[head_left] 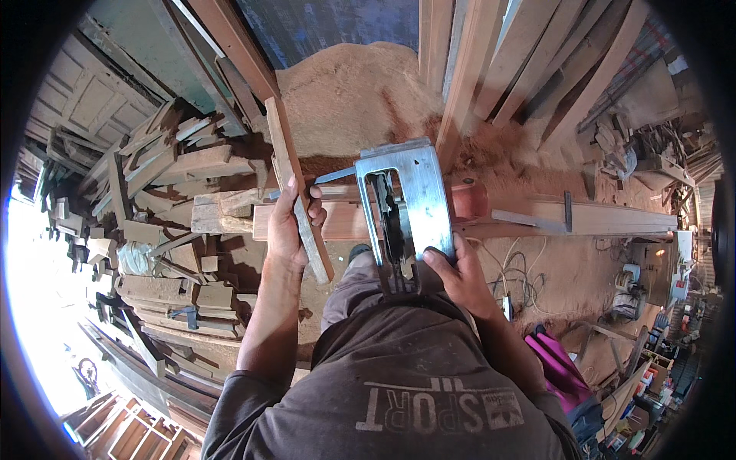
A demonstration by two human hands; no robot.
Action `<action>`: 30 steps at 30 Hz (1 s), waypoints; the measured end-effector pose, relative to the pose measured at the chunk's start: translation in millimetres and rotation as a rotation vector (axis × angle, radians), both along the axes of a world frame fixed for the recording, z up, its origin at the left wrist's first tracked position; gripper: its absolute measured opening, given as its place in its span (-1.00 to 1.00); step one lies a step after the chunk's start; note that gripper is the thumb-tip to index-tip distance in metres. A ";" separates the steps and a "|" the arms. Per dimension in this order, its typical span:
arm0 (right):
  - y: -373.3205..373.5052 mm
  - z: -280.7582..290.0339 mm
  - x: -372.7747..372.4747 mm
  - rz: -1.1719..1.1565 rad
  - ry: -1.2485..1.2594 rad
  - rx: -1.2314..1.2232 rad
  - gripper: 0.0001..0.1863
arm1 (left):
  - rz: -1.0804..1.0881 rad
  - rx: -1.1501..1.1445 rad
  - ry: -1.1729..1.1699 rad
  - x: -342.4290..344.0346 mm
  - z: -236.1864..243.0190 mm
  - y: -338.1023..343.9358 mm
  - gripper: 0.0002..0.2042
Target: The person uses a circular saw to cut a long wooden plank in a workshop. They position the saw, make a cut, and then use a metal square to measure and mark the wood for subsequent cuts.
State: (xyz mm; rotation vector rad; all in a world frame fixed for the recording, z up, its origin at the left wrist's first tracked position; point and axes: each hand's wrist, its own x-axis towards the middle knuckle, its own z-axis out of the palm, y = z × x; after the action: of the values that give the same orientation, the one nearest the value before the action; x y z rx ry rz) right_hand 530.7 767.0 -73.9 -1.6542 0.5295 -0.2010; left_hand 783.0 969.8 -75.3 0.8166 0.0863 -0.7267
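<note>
**Between my two hands: a metal bar, with the stick to its left and the saw to its right**

Seen from the head, the wooden stick (285,149) lies left of what looks like a handheld saw (414,207), whose metal base plate (431,222) faces up at me. Both long axes run roughly away from my body; the stick leans, far end to the left. My left hand (287,228) is the nearer one to it, curled round it with thumb and fingers on opposite sides. My right hand (464,277) pinches the saw's near right corner, thumb on top; its other fingers are mostly hidden. A flat metal bar (335,175) fills the gap between saw and stick, so I judge it the main obstacle there; whether my left fingers touch it, I cannot tell.

Beneath, a long timber (345,222) lies crosswise, with a metal square (529,221) resting at the right. Offcuts (199,165) crowd the left, sawdust (345,84) heaps up ahead, and upright planks (460,84) stand beyond the saw.
</note>
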 end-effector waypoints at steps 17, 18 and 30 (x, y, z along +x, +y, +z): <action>-4.4 3.1 -1.3 0.002 0.020 -0.072 -0.49 | -0.078 0.225 0.076 -0.4 33.7 -51.8 -0.69; -4.2 4.0 -0.5 0.028 0.022 -0.097 -0.47 | -0.141 0.170 0.099 -3.6 33.6 -55.5 -0.69; 7.0 -0.4 4.1 0.037 0.014 -0.088 -0.48 | -0.210 0.116 0.129 -16.5 27.7 -63.1 -0.63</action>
State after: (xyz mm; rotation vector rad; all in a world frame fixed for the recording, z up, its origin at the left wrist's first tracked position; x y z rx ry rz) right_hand 534.8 774.0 -74.4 -1.7504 0.5063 -0.1880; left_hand 766.5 906.8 -47.6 0.8974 0.1612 -0.9795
